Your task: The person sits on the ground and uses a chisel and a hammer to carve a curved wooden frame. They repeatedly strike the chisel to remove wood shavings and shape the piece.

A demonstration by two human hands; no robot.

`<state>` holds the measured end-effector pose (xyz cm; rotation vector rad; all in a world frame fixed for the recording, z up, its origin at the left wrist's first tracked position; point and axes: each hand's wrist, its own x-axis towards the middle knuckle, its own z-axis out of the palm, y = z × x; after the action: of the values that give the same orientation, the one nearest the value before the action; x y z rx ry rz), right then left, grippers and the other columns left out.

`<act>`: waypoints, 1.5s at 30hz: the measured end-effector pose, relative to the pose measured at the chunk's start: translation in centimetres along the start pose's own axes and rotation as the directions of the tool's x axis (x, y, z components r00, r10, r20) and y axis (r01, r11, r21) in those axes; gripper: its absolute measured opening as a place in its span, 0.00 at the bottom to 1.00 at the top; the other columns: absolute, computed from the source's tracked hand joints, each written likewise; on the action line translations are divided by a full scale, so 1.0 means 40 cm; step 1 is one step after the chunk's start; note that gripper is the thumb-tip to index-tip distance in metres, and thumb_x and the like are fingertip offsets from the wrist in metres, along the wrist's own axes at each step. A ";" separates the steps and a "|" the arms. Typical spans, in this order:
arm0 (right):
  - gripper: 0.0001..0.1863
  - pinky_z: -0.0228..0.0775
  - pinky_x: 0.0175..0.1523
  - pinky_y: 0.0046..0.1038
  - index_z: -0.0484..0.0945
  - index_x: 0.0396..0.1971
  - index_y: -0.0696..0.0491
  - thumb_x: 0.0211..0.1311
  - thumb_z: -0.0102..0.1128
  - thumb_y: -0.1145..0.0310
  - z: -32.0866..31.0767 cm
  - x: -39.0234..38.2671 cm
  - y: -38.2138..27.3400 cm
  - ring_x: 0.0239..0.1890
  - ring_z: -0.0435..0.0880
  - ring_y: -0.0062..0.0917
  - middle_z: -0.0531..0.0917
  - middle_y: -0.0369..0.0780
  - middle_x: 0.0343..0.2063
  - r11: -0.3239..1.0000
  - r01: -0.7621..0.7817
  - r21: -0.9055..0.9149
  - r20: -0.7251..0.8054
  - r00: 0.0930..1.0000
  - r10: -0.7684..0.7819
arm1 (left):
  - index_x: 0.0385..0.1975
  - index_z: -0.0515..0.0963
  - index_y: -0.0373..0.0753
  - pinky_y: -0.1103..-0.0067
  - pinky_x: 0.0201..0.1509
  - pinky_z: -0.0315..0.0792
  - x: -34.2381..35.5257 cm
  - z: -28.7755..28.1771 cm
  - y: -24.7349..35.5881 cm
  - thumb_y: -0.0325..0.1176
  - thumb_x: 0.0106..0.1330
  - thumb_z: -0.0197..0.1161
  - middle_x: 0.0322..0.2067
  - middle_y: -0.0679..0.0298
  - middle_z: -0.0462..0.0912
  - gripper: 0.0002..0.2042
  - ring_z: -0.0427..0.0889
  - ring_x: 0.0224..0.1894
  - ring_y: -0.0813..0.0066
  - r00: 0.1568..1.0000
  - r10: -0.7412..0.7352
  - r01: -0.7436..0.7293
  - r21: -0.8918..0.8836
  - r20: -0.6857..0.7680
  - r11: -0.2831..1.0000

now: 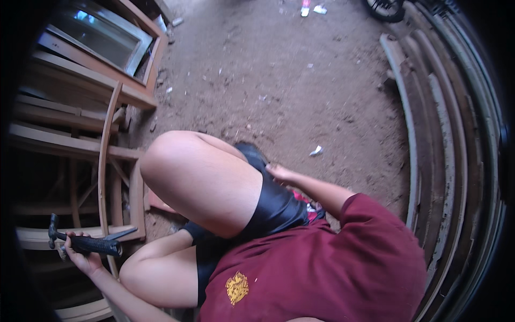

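A claw hammer (94, 245) with a black rubbery handle lies across my left hand (83, 258), whose fingers are wrapped round it. Its metal head points to the far left, in front of a pale wooden frame (80, 232). My right hand (278, 173) is beside my raised thigh, at the edge of my dark shorts (279, 206). Its fingers look curled together, and whatever may be in them is hidden against the dark cloth and shoe behind.
Stacked wooden frames (80, 137) line the left side, with a glazed frame (102, 40) behind them. Long planks (429, 123) are piled along the right. Bare dirt ground (257, 70) with scraps of litter lies ahead; a wheel (387, 9) stands at the far right.
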<state>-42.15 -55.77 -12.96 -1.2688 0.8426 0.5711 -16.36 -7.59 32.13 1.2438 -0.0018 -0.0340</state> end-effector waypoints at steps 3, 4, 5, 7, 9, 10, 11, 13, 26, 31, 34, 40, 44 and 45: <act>0.36 0.72 0.53 0.46 0.68 0.60 0.50 0.63 0.47 0.36 0.048 0.125 0.034 0.53 0.76 0.50 0.73 0.54 0.53 0.986 0.072 -0.152 -0.146 0.985 -0.095 | 0.32 0.79 0.42 0.64 0.45 0.74 -0.032 0.043 0.005 0.44 0.54 0.64 0.29 0.57 0.82 0.13 0.80 0.34 0.62 0.996 -0.059 0.060 -0.003 0.059 0.998; 0.36 0.72 0.53 0.46 0.68 0.60 0.50 0.63 0.47 0.37 0.052 0.108 0.012 0.53 0.76 0.49 0.73 0.54 0.53 0.972 0.080 -0.220 -0.177 0.977 -0.121 | 0.32 0.79 0.41 0.65 0.45 0.74 -0.037 0.046 0.009 0.43 0.54 0.63 0.29 0.57 0.82 0.13 0.80 0.34 0.62 0.995 -0.049 0.053 -0.039 0.089 0.998; 0.36 0.72 0.53 0.46 0.68 0.59 0.50 0.63 0.47 0.37 0.053 0.078 -0.012 0.53 0.76 0.49 0.73 0.54 0.53 0.957 0.076 -0.280 -0.202 0.970 -0.136 | 0.32 0.79 0.41 0.65 0.44 0.74 -0.029 0.027 0.008 0.42 0.55 0.63 0.29 0.57 0.82 0.12 0.80 0.34 0.62 0.992 -0.054 0.062 -0.070 0.115 0.996; 0.35 0.72 0.52 0.45 0.68 0.59 0.50 0.63 0.47 0.37 -0.015 0.017 -0.056 0.52 0.76 0.49 0.73 0.54 0.53 0.926 0.064 -0.372 -0.279 0.944 -0.177 | 0.33 0.78 0.40 0.67 0.44 0.74 -0.017 0.014 0.010 0.39 0.56 0.63 0.29 0.57 0.81 0.10 0.80 0.35 0.63 0.984 -0.056 0.077 -0.119 0.170 0.990; 0.35 0.73 0.52 0.45 0.68 0.59 0.49 0.63 0.47 0.38 -0.072 -0.048 -0.101 0.52 0.76 0.48 0.73 0.54 0.52 0.902 0.045 -0.430 -0.359 0.908 -0.217 | 0.34 0.78 0.39 0.69 0.44 0.73 -0.030 0.018 0.013 0.37 0.57 0.62 0.30 0.57 0.81 0.10 0.79 0.35 0.64 0.968 -0.057 0.108 -0.198 0.246 0.974; 0.34 0.73 0.52 0.45 0.68 0.59 0.49 0.63 0.47 0.38 -0.122 -0.085 -0.113 0.52 0.77 0.48 0.73 0.54 0.52 0.892 0.025 -0.451 -0.414 0.880 -0.234 | 0.34 0.78 0.38 0.70 0.44 0.73 -0.038 0.038 0.004 0.36 0.58 0.62 0.30 0.58 0.81 0.09 0.79 0.35 0.64 0.955 -0.060 0.133 -0.240 0.292 0.962; 0.34 0.73 0.52 0.45 0.68 0.59 0.49 0.64 0.47 0.38 -0.148 -0.105 -0.123 0.51 0.77 0.48 0.73 0.53 0.52 0.885 0.011 -0.465 -0.447 0.860 -0.246 | 0.33 0.76 0.38 0.72 0.42 0.71 -0.051 0.058 0.006 0.35 0.57 0.63 0.28 0.60 0.79 0.09 0.77 0.33 0.66 0.974 -0.057 0.109 -0.230 0.221 0.967; 0.34 0.73 0.52 0.44 0.68 0.59 0.49 0.64 0.47 0.39 -0.208 -0.148 -0.141 0.51 0.77 0.48 0.73 0.53 0.52 0.873 -0.023 -0.487 -0.513 0.816 -0.265 | 0.32 0.76 0.38 0.73 0.40 0.70 -0.073 0.091 0.006 0.35 0.57 0.63 0.26 0.61 0.77 0.09 0.74 0.30 0.67 0.969 -0.068 0.114 -0.188 0.236 0.976; 0.31 0.74 0.50 0.41 0.69 0.59 0.48 0.65 0.48 0.41 -0.289 -0.189 -0.269 0.48 0.78 0.45 0.73 0.52 0.51 0.753 -0.095 -0.652 -0.572 0.714 -0.405 | 0.36 0.75 0.35 0.73 0.41 0.67 -0.102 0.052 0.045 0.30 0.59 0.60 0.28 0.61 0.78 0.08 0.76 0.33 0.67 0.966 -0.085 0.148 -0.253 0.242 0.956; 0.30 0.74 0.50 0.40 0.69 0.59 0.47 0.65 0.48 0.43 -0.393 -0.210 -0.265 0.47 0.79 0.44 0.74 0.51 0.51 0.719 -0.174 -0.673 -0.618 0.665 -0.418 | 0.27 0.76 0.42 0.74 0.30 0.76 -0.126 0.156 0.014 0.39 0.57 0.60 0.23 0.61 0.80 0.07 0.79 0.25 0.69 0.992 -0.064 0.088 -0.242 0.109 0.966; 0.29 0.74 0.50 0.40 0.69 0.59 0.47 0.65 0.49 0.43 -0.369 -0.172 -0.312 0.47 0.79 0.43 0.74 0.51 0.50 0.701 -0.162 -0.695 -0.594 0.679 -0.432 | 0.25 0.76 0.42 0.75 0.30 0.77 -0.121 0.106 0.028 0.38 0.58 0.59 0.22 0.62 0.80 0.07 0.79 0.24 0.68 0.985 0.069 -0.045 -0.146 0.158 0.988; 0.28 0.74 0.49 0.38 0.70 0.59 0.46 0.66 0.49 0.45 -0.338 -0.097 -0.375 0.45 0.80 0.42 0.74 0.50 0.50 0.609 -0.157 -0.777 -0.505 0.733 -0.456 | 0.46 0.69 0.45 0.79 0.27 0.77 -0.098 0.120 0.002 0.29 0.55 0.61 0.26 0.65 0.78 0.17 0.79 0.25 0.73 1.000 0.004 -0.005 -0.205 -0.006 0.979; 0.27 0.75 0.49 0.38 0.70 0.59 0.46 0.66 0.49 0.45 -0.296 -0.023 -0.430 0.45 0.80 0.41 0.74 0.49 0.50 0.502 -0.093 -0.860 -0.372 0.789 -0.489 | 0.44 0.69 0.46 0.74 0.27 0.78 -0.101 0.231 -0.025 0.29 0.55 0.60 0.27 0.64 0.78 0.16 0.79 0.24 0.72 0.962 0.236 -0.250 -0.096 -0.139 0.963; 0.27 0.75 0.49 0.37 0.70 0.59 0.46 0.66 0.49 0.46 -0.266 0.014 -0.444 0.44 0.80 0.41 0.74 0.49 0.50 0.460 -0.057 -0.886 -0.311 0.810 -0.498 | 0.44 0.69 0.44 0.74 0.27 0.78 -0.082 0.226 -0.024 0.29 0.55 0.60 0.27 0.64 0.78 0.16 0.79 0.24 0.72 0.972 0.200 -0.212 -0.094 -0.123 0.973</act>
<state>-30.45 -70.18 -3.79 -2.5816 0.8081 0.4037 -19.84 -16.35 34.20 1.1323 -0.0308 0.2147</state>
